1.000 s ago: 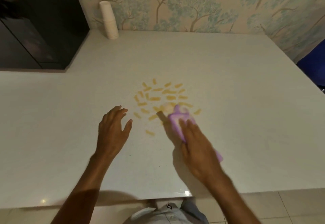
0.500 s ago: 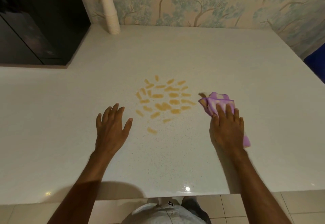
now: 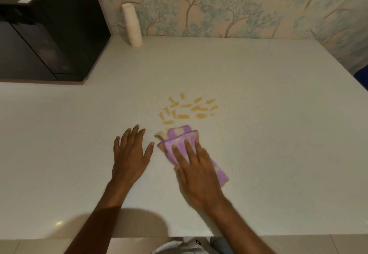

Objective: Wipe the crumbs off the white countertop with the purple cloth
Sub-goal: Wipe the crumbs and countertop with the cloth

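The right hand (image 3: 199, 172) lies flat, fingers spread, pressing the purple cloth (image 3: 182, 141) by the crumbs (image 3: 185, 110). The left hand (image 3: 129, 154) rests open on the white countertop (image 3: 278, 134), holding nothing.

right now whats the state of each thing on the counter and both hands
cloth: folded, flat on the counter, pinned under the right hand
crumbs: scattered in a patch just beyond the cloth, not cleared
right hand: palm down, fingers spread, pressing the cloth
left hand: empty, flat on the counter, apart from the cloth
cups: stacked upside down by the wall
counter: bare apart from these
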The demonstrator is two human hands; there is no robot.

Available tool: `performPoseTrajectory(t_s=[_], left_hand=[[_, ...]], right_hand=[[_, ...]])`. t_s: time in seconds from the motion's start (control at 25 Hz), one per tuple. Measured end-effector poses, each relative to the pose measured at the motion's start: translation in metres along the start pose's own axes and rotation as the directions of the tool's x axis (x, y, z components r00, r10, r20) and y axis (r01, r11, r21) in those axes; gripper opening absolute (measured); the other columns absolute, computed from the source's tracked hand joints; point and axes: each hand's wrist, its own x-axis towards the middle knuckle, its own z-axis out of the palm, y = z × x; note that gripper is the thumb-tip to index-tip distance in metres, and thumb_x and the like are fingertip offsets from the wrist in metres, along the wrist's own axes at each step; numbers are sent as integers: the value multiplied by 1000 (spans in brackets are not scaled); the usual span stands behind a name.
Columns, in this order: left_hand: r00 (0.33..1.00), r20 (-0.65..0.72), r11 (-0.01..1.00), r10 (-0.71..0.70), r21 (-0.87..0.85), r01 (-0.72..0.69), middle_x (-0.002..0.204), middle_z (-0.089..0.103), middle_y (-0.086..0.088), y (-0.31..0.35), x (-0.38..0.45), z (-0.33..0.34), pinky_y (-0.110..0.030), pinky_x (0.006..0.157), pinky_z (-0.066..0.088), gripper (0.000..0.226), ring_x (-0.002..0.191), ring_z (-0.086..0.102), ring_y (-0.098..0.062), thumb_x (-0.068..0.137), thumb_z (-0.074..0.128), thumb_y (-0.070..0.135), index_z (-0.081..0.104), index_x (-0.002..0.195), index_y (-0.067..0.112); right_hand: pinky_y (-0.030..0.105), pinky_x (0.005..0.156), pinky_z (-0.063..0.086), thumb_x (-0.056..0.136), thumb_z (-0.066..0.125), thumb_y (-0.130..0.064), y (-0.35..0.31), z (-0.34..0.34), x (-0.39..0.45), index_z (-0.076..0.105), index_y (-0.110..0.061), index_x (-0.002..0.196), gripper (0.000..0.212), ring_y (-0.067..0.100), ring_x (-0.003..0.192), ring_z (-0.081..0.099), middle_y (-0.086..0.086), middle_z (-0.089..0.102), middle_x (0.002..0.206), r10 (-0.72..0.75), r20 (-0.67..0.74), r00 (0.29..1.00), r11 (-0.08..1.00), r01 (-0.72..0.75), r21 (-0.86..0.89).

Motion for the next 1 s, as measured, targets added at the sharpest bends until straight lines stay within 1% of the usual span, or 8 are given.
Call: performPoseTrajectory(t_s=[0.08, 0.2, 0.32, 0.4, 0.52, 0.72, 0.92, 1.0], left_hand=[[1000, 13, 1000, 3, 20, -3, 165, 32, -7, -1, 2, 0, -57, 124, 18, 73, 154, 27, -29, 95, 27, 60, 41, 153, 17], [1000, 6, 1000, -4, 8, 4, 166, 31, -5, -1, 1, 0, -55, 125, 15, 69, 155, 25, -27, 100, 27, 60, 40, 153, 19], [1000, 9, 1000, -5, 0, 5, 167, 29, -4, -1, 1, 0, -53, 126, 12, 70, 156, 22, -26, 98, 26, 60, 38, 155, 21], [1000, 13, 1000, -7, 2, 7, 167, 28, -3, 0, 1, 0, -53, 126, 12, 71, 156, 22, -25, 98, 25, 60, 37, 155, 21], [1000, 18, 1000, -13, 10, 13, 167, 28, -4, 0, 2, -1, -54, 126, 14, 72, 156, 22, -26, 97, 25, 61, 37, 155, 21], [1000, 17, 1000, -18, 17, 17, 167, 28, -4, 1, 2, -1, -54, 126, 14, 70, 155, 22, -26, 100, 25, 62, 38, 155, 20], [1000, 18, 1000, -20, 18, 19, 166, 31, -5, 0, 4, 0, -56, 125, 15, 73, 155, 25, -28, 96, 26, 62, 41, 153, 20], [1000, 14, 1000, -15, 25, 15, 166, 32, -6, 0, 4, 0, -56, 125, 15, 72, 154, 25, -28, 96, 26, 62, 41, 153, 19]], right_hand=[[45, 130, 13, 110, 26, -43, 4, 0, -18, 17, -41, 162, 53, 27, 162, 7, 1, 17, 173, -91, 34, 995, 996, 92, -18], [42, 131, 8, 110, 22, -45, 36, -12, -32, 14, -48, 161, 52, 17, 162, 2, -9, 11, 173, -59, 46, 997, 998, 60, -20], [46, 131, 18, 107, 20, -43, 93, -32, -20, 26, -41, 160, 53, 22, 161, 14, -4, 19, 171, 142, -28, 989, 985, -144, -91], [51, 125, 29, 103, 24, -38, 131, -46, 3, 39, -30, 157, 57, 32, 156, 29, 7, 33, 168, 332, -103, 938, 934, -342, -105], [56, 124, 29, 104, 31, -33, 155, -53, 55, 41, -19, 156, 55, 43, 152, 31, 19, 38, 164, 488, -148, 860, 858, -503, -100], [50, 126, 22, 106, 38, -30, 78, -27, 106, 36, -17, 160, 55, 44, 155, 23, 23, 28, 167, 294, -72, 953, 952, -299, -66], [44, 130, 20, 109, 30, -37, 27, -10, 17, 31, -28, 161, 53, 30, 159, 20, 8, 27, 170, 11, -10, 1000, 1000, -11, -28], [41, 131, 15, 109, 25, -40, 53, -19, -21, 28, -30, 162, 54, 24, 161, 16, 3, 22, 171, 21, 0, 1000, 999, -21, -50]])
